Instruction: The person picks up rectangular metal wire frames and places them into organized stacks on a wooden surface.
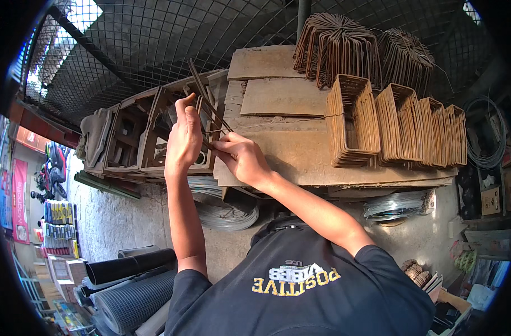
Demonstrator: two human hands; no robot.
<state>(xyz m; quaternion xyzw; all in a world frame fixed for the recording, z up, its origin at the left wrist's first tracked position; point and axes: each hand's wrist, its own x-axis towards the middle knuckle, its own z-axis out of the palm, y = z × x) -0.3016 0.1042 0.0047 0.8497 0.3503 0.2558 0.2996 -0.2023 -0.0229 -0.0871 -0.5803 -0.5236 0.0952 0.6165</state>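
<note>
My left hand (185, 134) is raised at the left end of a wooden workbench (276, 157), with its palm and fingers against several thin metal rods (205, 90); its grip is partly hidden. Beside it, my right hand (238, 155) pinches a thin piece of wire near the lower part of the rods. Another thin wire (280, 122) runs across the boards towards a bundle of rectangular steel stirrups (352, 122). More stirrup bundles (400, 124) stand in a row to the right.
Two piles of bent rods (337, 46) (406, 59) stand at the back by a wire mesh fence (146, 42). Open wooden frames (127, 138) adjoin the bench on the left. Wire coils (228, 214) lie below it. Mesh rolls (133, 300) lie at lower left.
</note>
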